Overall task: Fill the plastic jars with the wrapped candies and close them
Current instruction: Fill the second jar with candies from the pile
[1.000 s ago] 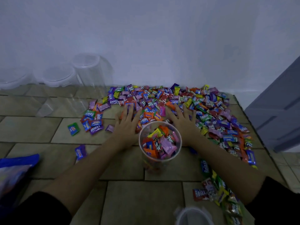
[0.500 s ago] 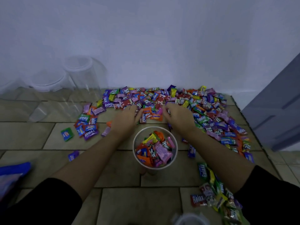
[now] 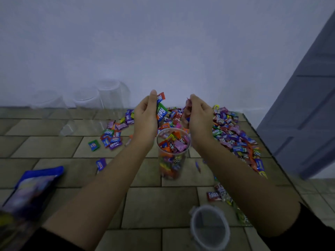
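A clear plastic jar (image 3: 172,160) stands upright on the tiled floor, nearly full of wrapped candies. Both hands are raised just above and behind its mouth. My left hand (image 3: 146,115) grips a bunch of candies, with an orange, a green and a blue wrapper showing. My right hand (image 3: 198,115) grips more candies, pink and red wrappers poking out. A wide heap of wrapped candies (image 3: 230,134) lies behind and to the right of the jar. The jar's clear lid (image 3: 210,227) lies on the floor near me.
Three empty clear jars (image 3: 112,98) stand against the white wall at the back left. A blue candy bag (image 3: 30,189) lies at the left. Loose candies (image 3: 94,144) are scattered left of the heap. A grey door (image 3: 306,115) stands at the right.
Both hands lay flat on the heap, then scooped candies together and lifted them off the floor. They now hold the candies above the jar. The camera tilted up.
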